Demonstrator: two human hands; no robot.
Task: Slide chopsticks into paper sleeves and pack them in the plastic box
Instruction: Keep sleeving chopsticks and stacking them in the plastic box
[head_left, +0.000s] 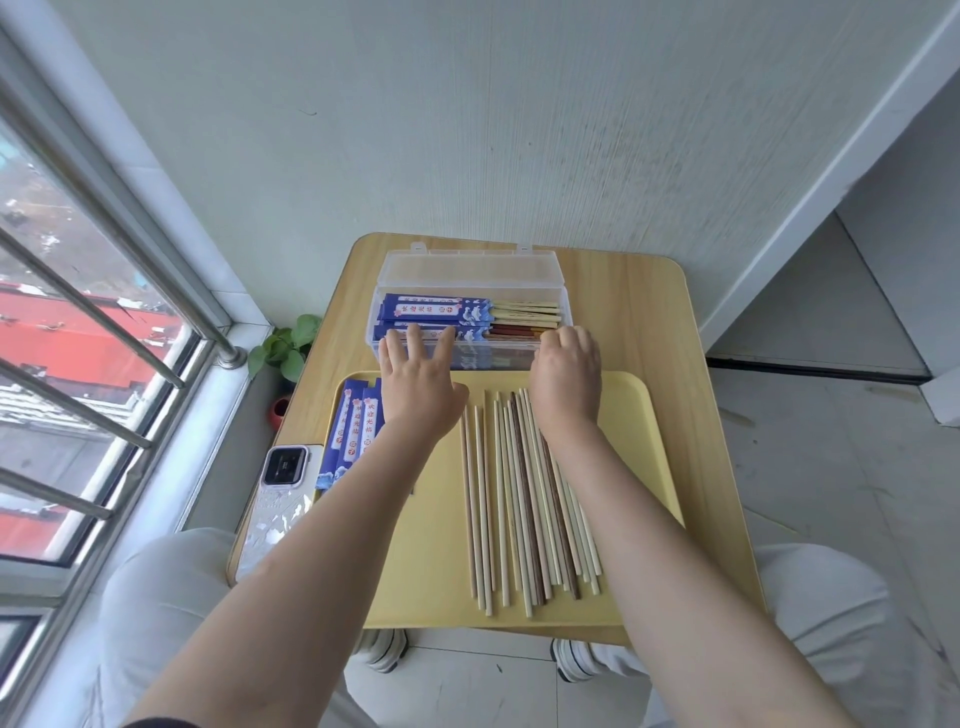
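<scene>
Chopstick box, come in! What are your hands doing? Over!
Left hand open, fingers over plastic box. Right hand curled at sleeved chopsticks. Loose chopsticks wait on tray. Nothing blocking.

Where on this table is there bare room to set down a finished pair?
Bare tabletop lies right of the box, and bare tray right of the loose chopsticks. The tray's left side is crowded with sleeves, and the phone fills the table's left edge.

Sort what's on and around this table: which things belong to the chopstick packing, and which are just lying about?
Part of the job:
- plastic box, lid open, sleeved chopsticks inside
- loose chopsticks on the yellow tray
- empty paper sleeves at the tray's left edge
- left hand and right hand at the box's front edge

Just lying about:
- phone
- potted plant
</scene>
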